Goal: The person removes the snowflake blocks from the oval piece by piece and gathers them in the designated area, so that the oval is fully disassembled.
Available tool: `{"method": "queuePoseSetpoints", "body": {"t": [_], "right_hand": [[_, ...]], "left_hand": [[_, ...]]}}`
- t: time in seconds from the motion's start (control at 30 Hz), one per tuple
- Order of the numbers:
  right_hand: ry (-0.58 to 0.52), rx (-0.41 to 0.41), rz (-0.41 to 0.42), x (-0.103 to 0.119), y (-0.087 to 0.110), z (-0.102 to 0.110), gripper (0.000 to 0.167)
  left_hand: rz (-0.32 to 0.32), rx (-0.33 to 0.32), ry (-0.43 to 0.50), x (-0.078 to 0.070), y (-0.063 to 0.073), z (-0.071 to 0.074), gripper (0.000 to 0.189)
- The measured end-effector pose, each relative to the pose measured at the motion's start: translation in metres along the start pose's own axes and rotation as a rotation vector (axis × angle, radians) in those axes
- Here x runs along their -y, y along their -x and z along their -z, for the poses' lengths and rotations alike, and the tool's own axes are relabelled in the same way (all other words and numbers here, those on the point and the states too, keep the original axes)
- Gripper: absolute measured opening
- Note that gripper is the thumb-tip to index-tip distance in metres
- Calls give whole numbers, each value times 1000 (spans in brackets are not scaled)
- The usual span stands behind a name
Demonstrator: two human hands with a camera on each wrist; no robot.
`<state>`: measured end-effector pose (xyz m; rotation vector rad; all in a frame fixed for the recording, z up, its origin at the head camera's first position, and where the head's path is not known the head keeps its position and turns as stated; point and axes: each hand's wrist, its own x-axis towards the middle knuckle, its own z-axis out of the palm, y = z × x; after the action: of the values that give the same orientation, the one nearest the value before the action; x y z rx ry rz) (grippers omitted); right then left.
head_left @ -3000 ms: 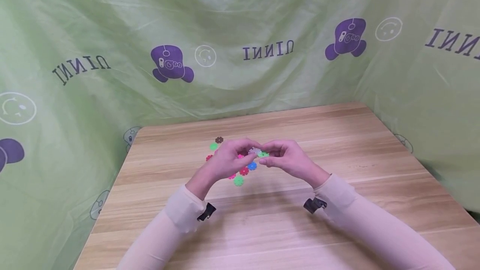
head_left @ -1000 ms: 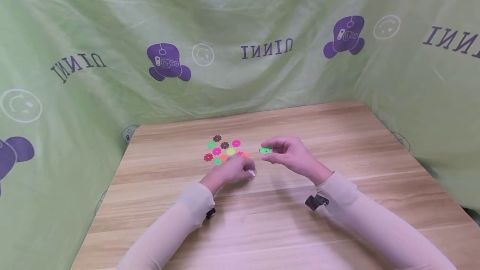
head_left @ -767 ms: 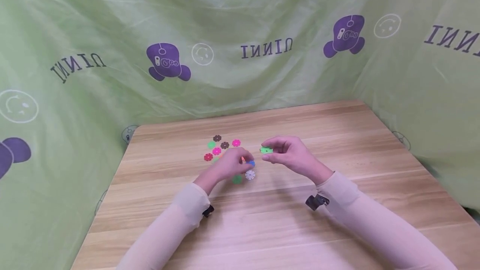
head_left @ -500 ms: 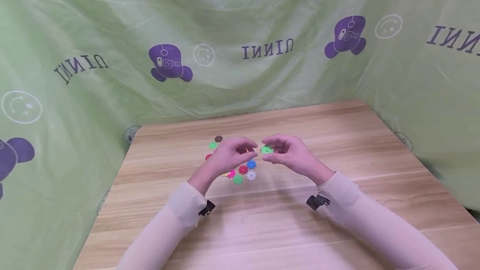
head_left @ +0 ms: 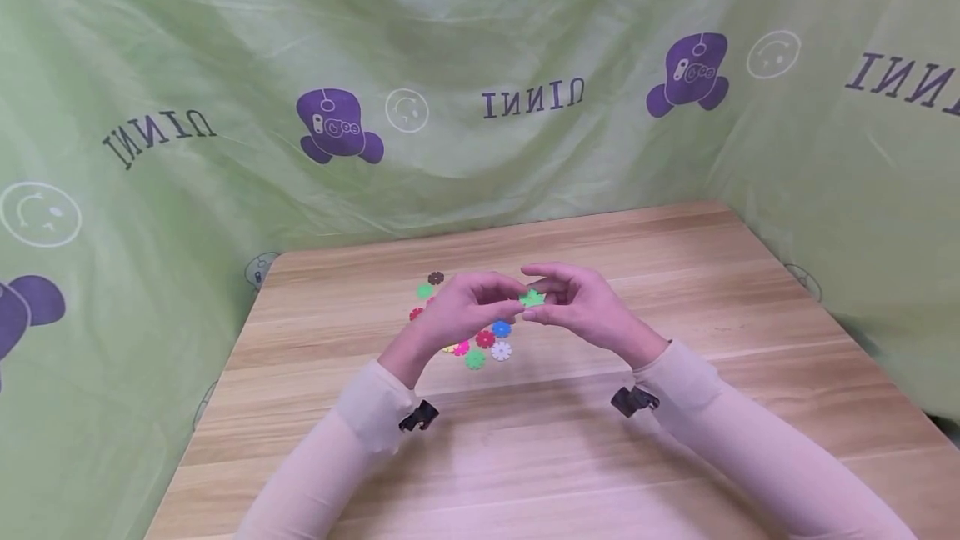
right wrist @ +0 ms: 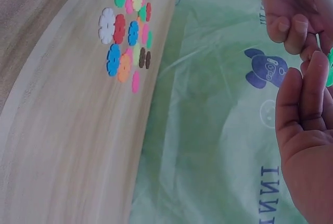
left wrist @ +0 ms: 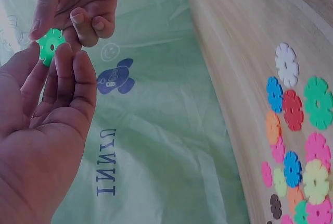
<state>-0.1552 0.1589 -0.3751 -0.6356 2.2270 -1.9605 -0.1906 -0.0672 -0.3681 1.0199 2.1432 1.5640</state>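
Above the table, my left hand [head_left: 459,311] and right hand [head_left: 585,311] meet at a small green plastic snowflake disc [head_left: 532,298]. Notched edges and a centre hole show on the green disc [left wrist: 51,47] in the left wrist view. There the left hand [left wrist: 49,99] pinches it from one side with thumb and fingertips, while the right hand [left wrist: 83,5] holds it from the other. Only a sliver of the green disc [right wrist: 330,67] appears at the edge of the right wrist view. Fingers hide part of it, so whether it is one disc or more I cannot tell.
Several loose snowflake discs lie on the wooden table [head_left: 675,273] below the left hand, among them a white disc [head_left: 501,351], a blue disc [head_left: 501,329] and a red disc [head_left: 485,338]. A green printed cloth [head_left: 450,23] hangs behind and beside the table.
My left hand has set the white disc down on the table, then risen and moved right to grip the green disc. The right hand has kept hold of the green disc, nearly still.
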Motion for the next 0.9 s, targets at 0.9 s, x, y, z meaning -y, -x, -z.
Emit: {"method": "queuePoseSetpoints", "body": {"t": [0.9], "right_hand": [[115,-221,72,-6,6,7,63]], "left_hand": [[262,114,-504,80,-63,-38,17]]}}
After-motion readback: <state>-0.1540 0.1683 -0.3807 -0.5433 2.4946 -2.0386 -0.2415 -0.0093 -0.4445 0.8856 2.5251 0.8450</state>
